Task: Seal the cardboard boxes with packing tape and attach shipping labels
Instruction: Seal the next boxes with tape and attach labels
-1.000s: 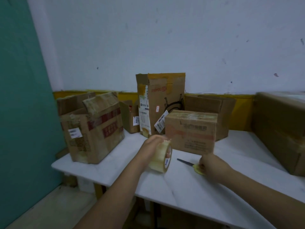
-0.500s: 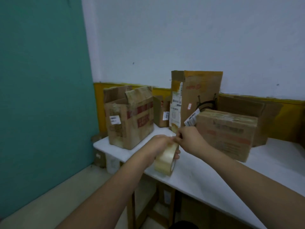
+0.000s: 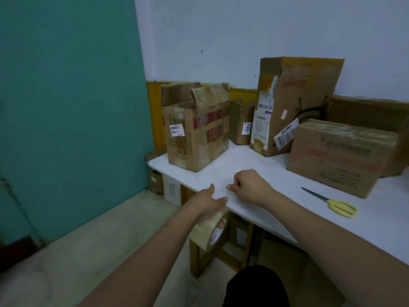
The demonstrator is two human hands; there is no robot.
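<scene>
The left hand [image 3: 207,199] grips a roll of clear packing tape [image 3: 210,229] just off the front edge of the white tabletop [image 3: 254,160], the roll hanging below the hand. The right hand [image 3: 247,187], fingers curled, pinches what seems to be the tape's loose end, too clear to make out. An open-topped box [image 3: 194,129] stands at the tabletop's left end, a tall box [image 3: 294,103] and a sealed box [image 3: 340,154] farther right; yellow-handled scissors [image 3: 332,203] lie near the sealed box
</scene>
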